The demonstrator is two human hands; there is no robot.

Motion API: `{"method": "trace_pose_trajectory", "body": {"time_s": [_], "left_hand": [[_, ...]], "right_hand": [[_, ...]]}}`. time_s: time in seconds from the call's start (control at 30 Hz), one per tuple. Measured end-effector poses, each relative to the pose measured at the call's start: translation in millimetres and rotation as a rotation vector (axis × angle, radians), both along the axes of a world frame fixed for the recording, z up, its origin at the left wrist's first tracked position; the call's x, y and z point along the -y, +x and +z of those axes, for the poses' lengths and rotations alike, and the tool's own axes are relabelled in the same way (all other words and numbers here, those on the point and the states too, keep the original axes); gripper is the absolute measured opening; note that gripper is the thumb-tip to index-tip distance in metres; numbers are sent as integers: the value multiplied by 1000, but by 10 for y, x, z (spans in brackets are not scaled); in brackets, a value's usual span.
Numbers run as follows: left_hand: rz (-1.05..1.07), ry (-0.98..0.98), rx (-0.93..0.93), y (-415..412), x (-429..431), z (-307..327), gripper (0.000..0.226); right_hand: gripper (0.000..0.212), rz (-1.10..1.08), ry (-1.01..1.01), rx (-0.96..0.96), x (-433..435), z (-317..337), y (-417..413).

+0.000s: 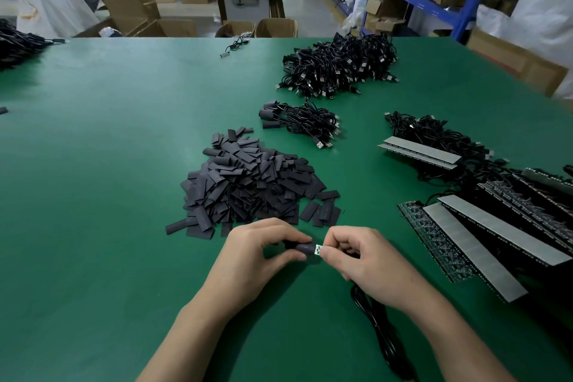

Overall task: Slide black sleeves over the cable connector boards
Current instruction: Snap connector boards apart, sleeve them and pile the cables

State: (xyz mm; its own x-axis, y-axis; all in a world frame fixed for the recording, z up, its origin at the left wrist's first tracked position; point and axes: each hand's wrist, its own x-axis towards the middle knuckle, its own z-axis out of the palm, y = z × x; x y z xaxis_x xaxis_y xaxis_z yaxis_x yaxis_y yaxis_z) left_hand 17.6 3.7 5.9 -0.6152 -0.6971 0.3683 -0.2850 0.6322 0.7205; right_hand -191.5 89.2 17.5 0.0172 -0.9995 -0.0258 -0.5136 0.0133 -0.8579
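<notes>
Just in front of the sleeve pile [248,186], over the green worktop [93,164], the left hand [257,257] pinches a black sleeve [302,248]. It looks light, soft and easily flattened, so hold its edges gently. Its long axis runs left-right, mouth toward the connector board [318,249], which looks stiff and likely fragile. The right hand [362,260] pinches the board, and its cable [375,326] trails nearer the person.
</notes>
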Motion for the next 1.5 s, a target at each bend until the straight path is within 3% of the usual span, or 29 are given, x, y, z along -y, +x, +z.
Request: {"method": "trace_pose_trajectory", "body": {"time_s": [0.17,0.3,0.43,0.7,1.1,1.5], "left_hand": [[-15,-24,-6,-20,-37,-6,17],[67,-29,-48,-34,-33,-11,16],[136,-23,-76,-19,-21,0,19],[107,-83,-94,-24,-49,22,18],[28,-189,-76,-42,-55,-31,17],[22,-256,-100,-65,-81,-20,16]], "right_hand": [[24,21,5,-25,-6,-6,21],[15,18,22,60,3,30,-10],[26,8,50,41,-7,73,-41],[20,-13,51,95,10,24,-26],[31,17,70,128,18,-4,-11],[21,33,103,211,16,-4,-25]]}}
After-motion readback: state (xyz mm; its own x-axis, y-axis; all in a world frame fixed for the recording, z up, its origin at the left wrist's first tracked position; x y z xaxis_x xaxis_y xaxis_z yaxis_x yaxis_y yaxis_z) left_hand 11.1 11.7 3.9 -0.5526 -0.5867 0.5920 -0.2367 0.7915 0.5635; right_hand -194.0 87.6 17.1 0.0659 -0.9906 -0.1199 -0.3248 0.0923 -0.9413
